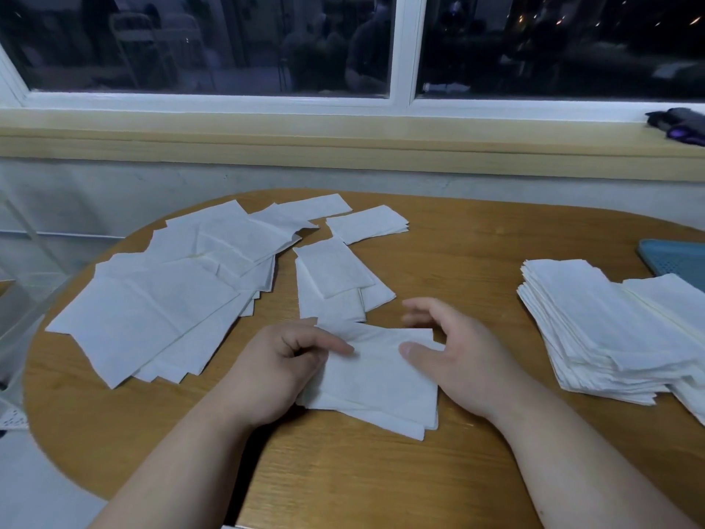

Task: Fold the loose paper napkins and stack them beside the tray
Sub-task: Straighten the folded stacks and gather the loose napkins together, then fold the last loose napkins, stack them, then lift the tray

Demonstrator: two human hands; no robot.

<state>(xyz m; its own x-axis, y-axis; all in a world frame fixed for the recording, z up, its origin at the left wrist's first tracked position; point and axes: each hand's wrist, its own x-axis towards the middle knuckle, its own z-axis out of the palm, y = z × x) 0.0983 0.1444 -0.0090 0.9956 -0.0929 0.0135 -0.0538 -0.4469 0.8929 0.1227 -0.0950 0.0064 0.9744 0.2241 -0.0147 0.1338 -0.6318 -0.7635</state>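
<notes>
— Listing the contents of the oval wooden table point(381, 482): item one?
— One white rectangular paper napkin point(377, 379), folded, lying flat at the near middle of the table between the two hands.
— State of the hands?
— Left hand point(274, 372): knuckles up, fingers curled over the napkin's left edge and gripping it, forefinger stretched along the paper. Right hand point(454, 360): loosely spread, thumb lying on the napkin's right part. Its other fingers are raised and blurred over the far right corner, closed round nothing.
— Item two?
— Loose white unfolded paper napkins point(160, 299), a wide overlapping spread on the table's left half, well apart from the tray.
— Item three?
— Small folded white napkins point(335, 273), a few overlapping just beyond the hands. One more small white pile point(366, 223) lies farther back, near the spread's far end.
— Item four?
— Tall stack of folded white napkins point(595, 330) on the table's right side. A second white stack point(675, 311) touches it at the right edge of the view. Both lie just beside a blue perforated plastic tray point(675, 261), of which only a corner shows.
— Off the table?
— Pale yellow window sill point(343, 135) behind. A dark object point(679, 126) sits at its right end, too blurred to name. White-framed window point(406, 51) above, dark outside.
</notes>
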